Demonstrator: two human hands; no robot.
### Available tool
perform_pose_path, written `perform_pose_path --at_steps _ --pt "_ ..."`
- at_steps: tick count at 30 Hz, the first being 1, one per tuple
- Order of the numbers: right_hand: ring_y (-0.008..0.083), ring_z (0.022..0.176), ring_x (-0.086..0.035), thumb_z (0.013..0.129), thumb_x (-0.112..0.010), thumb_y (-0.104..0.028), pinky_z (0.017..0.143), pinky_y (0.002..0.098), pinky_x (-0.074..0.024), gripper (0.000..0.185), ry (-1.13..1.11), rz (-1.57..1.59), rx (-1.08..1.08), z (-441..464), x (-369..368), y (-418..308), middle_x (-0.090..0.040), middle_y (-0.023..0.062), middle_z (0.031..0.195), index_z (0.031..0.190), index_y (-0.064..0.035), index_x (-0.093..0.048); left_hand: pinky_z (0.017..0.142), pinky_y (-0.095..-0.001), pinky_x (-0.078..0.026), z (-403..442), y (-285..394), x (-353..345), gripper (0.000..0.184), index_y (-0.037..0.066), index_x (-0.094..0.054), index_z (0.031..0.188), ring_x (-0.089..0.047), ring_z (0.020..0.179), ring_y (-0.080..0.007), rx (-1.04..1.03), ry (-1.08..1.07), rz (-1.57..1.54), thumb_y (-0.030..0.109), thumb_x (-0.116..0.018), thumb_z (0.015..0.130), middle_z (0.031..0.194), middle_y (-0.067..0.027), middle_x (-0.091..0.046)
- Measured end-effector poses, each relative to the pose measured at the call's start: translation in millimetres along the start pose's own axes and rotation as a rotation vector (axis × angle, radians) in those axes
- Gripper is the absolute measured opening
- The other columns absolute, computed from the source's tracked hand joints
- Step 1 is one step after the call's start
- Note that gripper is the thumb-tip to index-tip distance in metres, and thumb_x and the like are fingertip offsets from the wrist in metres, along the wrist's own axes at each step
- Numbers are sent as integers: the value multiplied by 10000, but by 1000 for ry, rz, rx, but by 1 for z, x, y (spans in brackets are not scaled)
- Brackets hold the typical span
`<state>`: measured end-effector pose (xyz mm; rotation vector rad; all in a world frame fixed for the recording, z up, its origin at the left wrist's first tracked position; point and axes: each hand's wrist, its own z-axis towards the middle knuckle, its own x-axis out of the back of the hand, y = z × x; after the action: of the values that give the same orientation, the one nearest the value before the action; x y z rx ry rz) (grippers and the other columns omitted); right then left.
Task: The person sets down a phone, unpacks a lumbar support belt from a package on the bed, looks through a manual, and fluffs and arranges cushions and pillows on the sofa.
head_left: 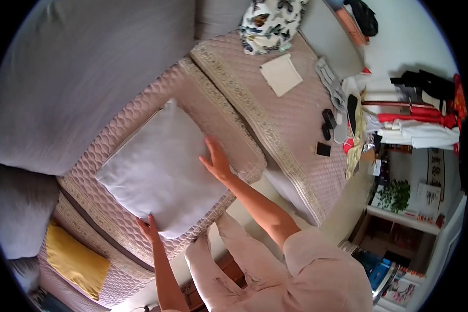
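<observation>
A pale grey-lavender square cushion (161,166) lies flat on the pink quilted sofa cover (135,117) in front of me. My right hand (217,161) rests at the cushion's right side, its fingers spread apart and touching the fabric. My left hand (150,230) is at the cushion's near left edge, with thumb and fingers apart against the border. Neither hand is closed around the cushion. A zip-like seam runs along its upper left edge.
Large grey back cushions (88,78) line the sofa. A yellow cushion (77,260) lies at lower left, a butterfly-print cushion (270,26) at the top. A beige folded cloth (281,74), a dark phone-like object (323,150) and clothes lie at right. A plant (394,196) stands beyond.
</observation>
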<state>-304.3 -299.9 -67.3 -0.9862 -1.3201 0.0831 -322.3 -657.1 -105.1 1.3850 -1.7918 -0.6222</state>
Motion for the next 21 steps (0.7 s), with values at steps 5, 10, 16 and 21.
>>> perform_pose_path --at_steps 5,10,16,21 --pt "339 853 -576 760 -615 -347 759 359 -442 451 -219 32 -324 -15 48 -49 -614 168 884 1055 -16 -530 792 -338 -459 -13 92 -15 650 -71 -433 1182 -553 920 -231 -9 -72 70 356 -671 754 1090 -165 -547" --pt "363 620 -499 785 -591 -310 583 411 -385 318 136 372 -234 -30 132 -77 -528 210 693 757 3 -537 551 -306 -514 -59 216 21 443 -59 -570 987 -598 652 -189 -266 -96 -69 339 -622 798 841 -147 -627" --pt "252 513 -468 817 -572 -265 533 373 -372 294 376 476 -338 -80 190 -64 -495 183 598 755 19 -529 507 -274 -440 -104 283 -18 389 -35 -597 853 -535 565 -132 -359 -49 164 353 -576 835 701 -81 -610" --pt "109 688 -507 857 -545 -231 619 267 -423 243 -22 457 -560 -85 275 -63 -565 61 745 923 2 -556 515 -321 -446 -122 295 -36 424 -47 -592 819 -543 562 -174 -479 -75 143 375 -552 846 703 -105 -612"
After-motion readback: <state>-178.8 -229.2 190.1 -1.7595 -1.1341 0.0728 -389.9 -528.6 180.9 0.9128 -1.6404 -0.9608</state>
